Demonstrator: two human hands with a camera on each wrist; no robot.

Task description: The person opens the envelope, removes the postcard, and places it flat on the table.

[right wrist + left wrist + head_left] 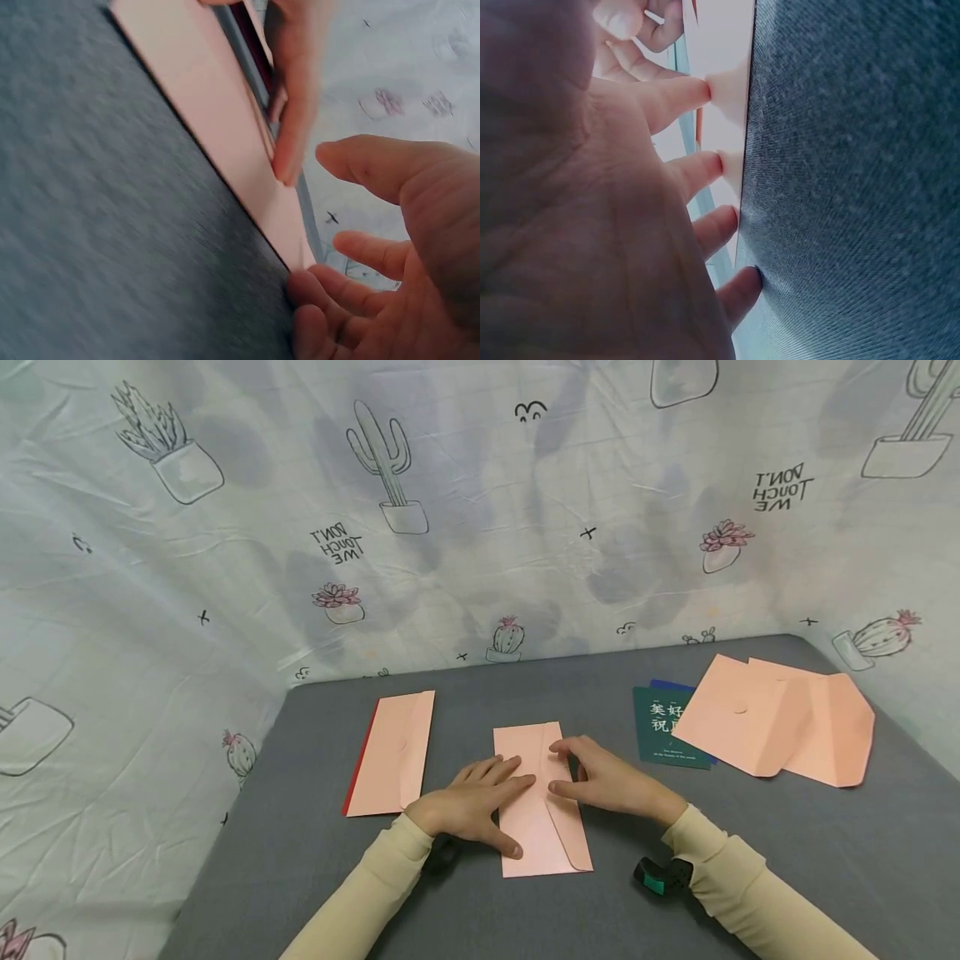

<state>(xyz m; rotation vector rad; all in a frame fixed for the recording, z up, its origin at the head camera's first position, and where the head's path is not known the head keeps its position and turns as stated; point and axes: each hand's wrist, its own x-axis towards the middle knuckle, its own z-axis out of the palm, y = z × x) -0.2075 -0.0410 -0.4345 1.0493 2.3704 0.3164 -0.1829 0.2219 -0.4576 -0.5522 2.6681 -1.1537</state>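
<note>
A pink envelope [534,853] lies lengthwise on the grey table, its long flap [570,839] folded over along the right side. My left hand [476,802] rests on the envelope's left half with fingers spread. In the left wrist view, the fingertips [714,90] touch the envelope [724,45] and the cloth beside it. Over the flap's upper part is my right hand [611,781], thumb and index finger apart and loosely bent. The right wrist view shows its lower fingers [306,289] at the envelope's [217,142] edge, pinching nothing visible.
To the left lies another pink envelope [384,760] with a red strip [362,758] showing along its edge. At the right, a green card [660,747] and a blue one [671,685] lie partly under two overlapping pink envelopes [720,710]. A printed cloth [465,568] hangs behind the table.
</note>
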